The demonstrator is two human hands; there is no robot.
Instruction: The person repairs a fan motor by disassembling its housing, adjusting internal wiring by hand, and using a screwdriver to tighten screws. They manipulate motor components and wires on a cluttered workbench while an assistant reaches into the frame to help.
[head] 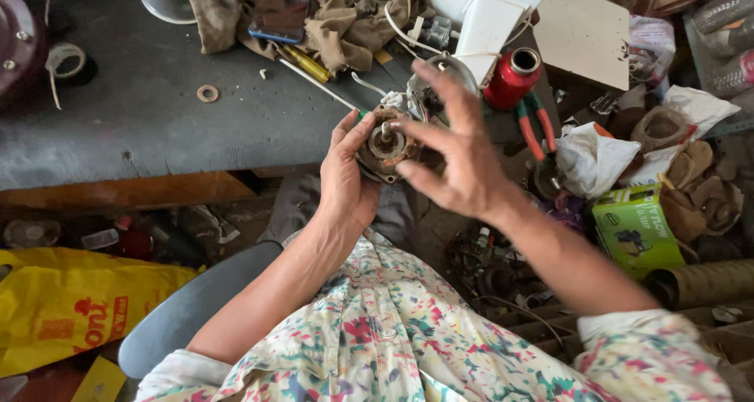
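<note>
Left hand [345,178] cups the small rusty motor [386,145] at the desk [141,111] edge; right hand [459,155] hovers spread, fingertips on it. Best keep the motor braced and turn the shaft gently.

A grey table [141,111] carries a crumpled brown rag [345,25] with a phone [279,9] lying on it, a yellow-handled screwdriver [308,64] just beside the rag, and a small metal washer [207,93] well apart to the left. A red canister [512,76] stands near red-and-green pliers [534,123]. On the floor lie a yellow plastic bag [71,308], a green box [635,231] and a white bag [591,160].
</note>
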